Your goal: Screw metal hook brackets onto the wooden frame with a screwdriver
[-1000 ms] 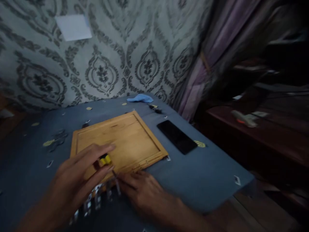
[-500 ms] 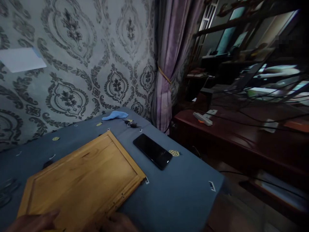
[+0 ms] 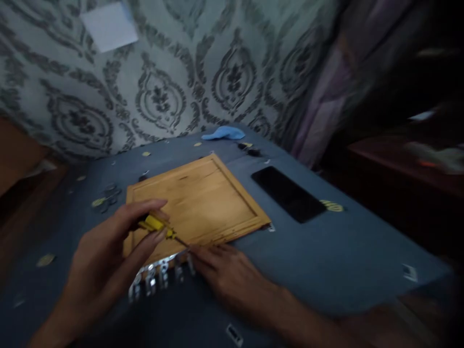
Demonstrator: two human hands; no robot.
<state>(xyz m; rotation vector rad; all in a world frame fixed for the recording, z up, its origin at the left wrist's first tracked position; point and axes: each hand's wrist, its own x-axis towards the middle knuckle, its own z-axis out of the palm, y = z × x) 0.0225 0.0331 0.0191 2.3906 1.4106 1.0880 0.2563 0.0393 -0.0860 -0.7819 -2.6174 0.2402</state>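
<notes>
My left hand [image 3: 105,251] is closed around the handle of a yellow screwdriver [image 3: 154,223], thumb below and fingers above. Its thin shaft points right and down to the near edge of a framed wooden board [image 3: 192,198], which lies flat on the table. Along that edge runs a row of shiny metal hooks [image 3: 164,270], blurred by motion. My right hand [image 3: 234,270] is at the right end of the row, its fingers closed together against the board's edge by the screwdriver's tip. What those fingers pinch is hidden.
A black phone [image 3: 288,193] lies on the blue tablecloth [image 3: 326,261] right of the board. Keys [image 3: 250,149] and a light blue cloth [image 3: 224,133] are near the wall. Small dark loose pieces [image 3: 108,195] lie to the left. A dark red desk [image 3: 391,159] stands at right.
The view has swung left and down, so the board and phone appear farther right. Both hands, earlier barely in at the bottom edge, now show fully, along with the screwdriver and the hooks.
</notes>
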